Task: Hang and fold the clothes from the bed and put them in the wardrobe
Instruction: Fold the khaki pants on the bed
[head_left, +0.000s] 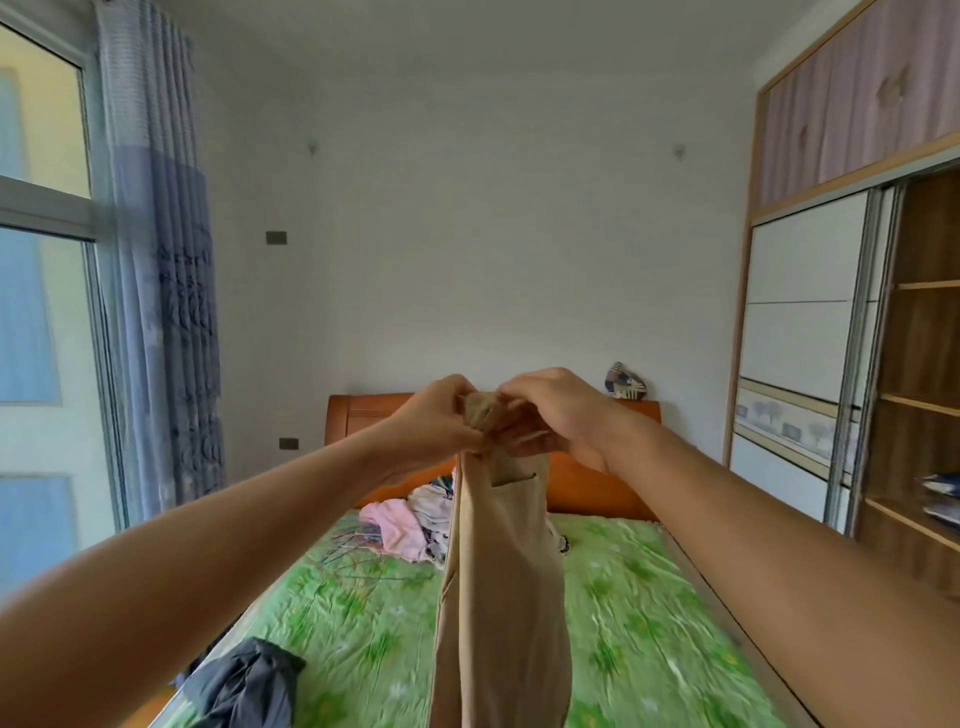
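A pair of tan trousers (501, 587) hangs straight down in front of me, over the bed (639, 623) with its green floral sheet. My left hand (434, 421) and my right hand (558, 410) are raised side by side and both grip the bunched top of the trousers. A pile of clothes (410, 525), pink and pale, lies near the orange headboard. Coloured wire hangers (358, 548) lie beside that pile. A dark grey garment (244, 686) sprawls at the bed's near left edge. The wardrobe (919, 395) stands open on the right, showing wooden shelves.
White sliding wardrobe doors (800, 332) stand beside the open section, and folded cloth (943, 493) rests on one shelf. A window (41, 291) and blue curtain (166, 291) fill the left wall. A patterned object (626, 382) sits on the headboard.
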